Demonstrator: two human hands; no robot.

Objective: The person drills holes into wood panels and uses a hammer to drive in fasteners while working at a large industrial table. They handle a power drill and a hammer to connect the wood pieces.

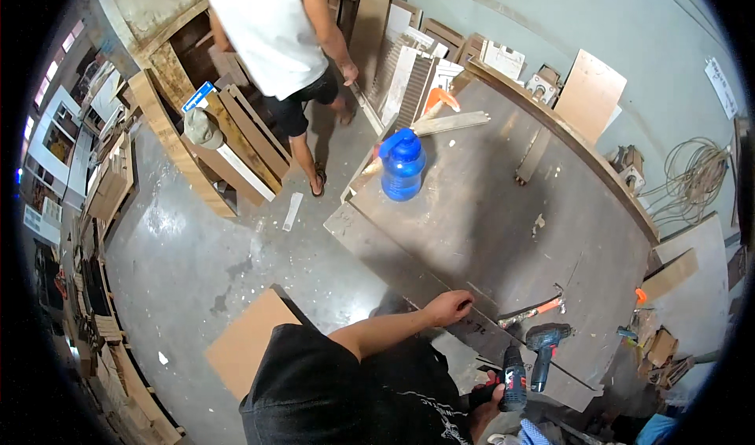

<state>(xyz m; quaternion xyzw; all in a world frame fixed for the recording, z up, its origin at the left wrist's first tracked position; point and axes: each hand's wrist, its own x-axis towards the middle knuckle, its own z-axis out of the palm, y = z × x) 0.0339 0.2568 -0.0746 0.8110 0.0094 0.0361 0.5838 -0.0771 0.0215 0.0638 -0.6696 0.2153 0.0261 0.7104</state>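
Observation:
My left hand [450, 307] is closed, fingers curled, over a long dark board [401, 272] along the near edge of the worktable [582, 240]. Whatever its fingers may hold is hidden. Low in the picture, my right hand [494, 396] grips a black and red cordless drill [514, 380] beside the table's near edge. A second cordless drill [544, 352] rests on the tabletop just beyond it. Near that drill lies a claw hammer [536, 309] with an orange and black handle.
A large blue water jug [403, 166] stands on the table's left part, near wood strips [452, 123] and an orange-handled tool [442, 99]. Another person in a white shirt [267, 28] stands beyond. Board stacks [236, 138] lean there. Coiled cable [700, 178] hangs at right.

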